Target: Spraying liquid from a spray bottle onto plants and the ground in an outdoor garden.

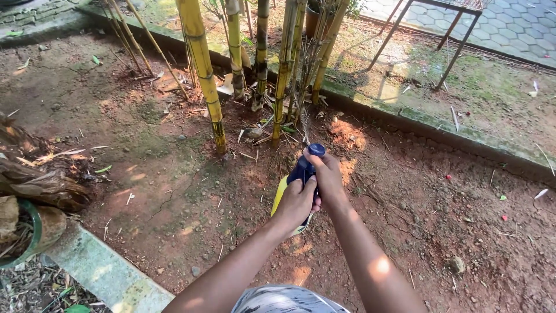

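Pump sprayer (302, 174): yellow body, dark blue head, held out over bare reddish soil (191, 197), just short of the bamboo clump (255, 69) and aimed toward its base. Left hand (296, 203) wrapped shut around the bottle's neck and upper body, a firm closed grip. Right hand (327, 174) closed over the blue head from the side away from the clump's thicker yellow cane, fingers reaching the round cap (316, 150) at the top.

Judged from this: pumping or priming under way. Best done with the left grip fixed and low on the neck so the bottle stays upright, not tilted toward the bamboo. Right-hand strokes straight along the pump's axis, full travel, no sideways twist. Nozzle pointed at the cane bases, away from the face. Worth watching: a slippery bottle and a loose cap. Concrete kerb (405, 116) behind the bamboo; green pot (36, 229) well apart from it.
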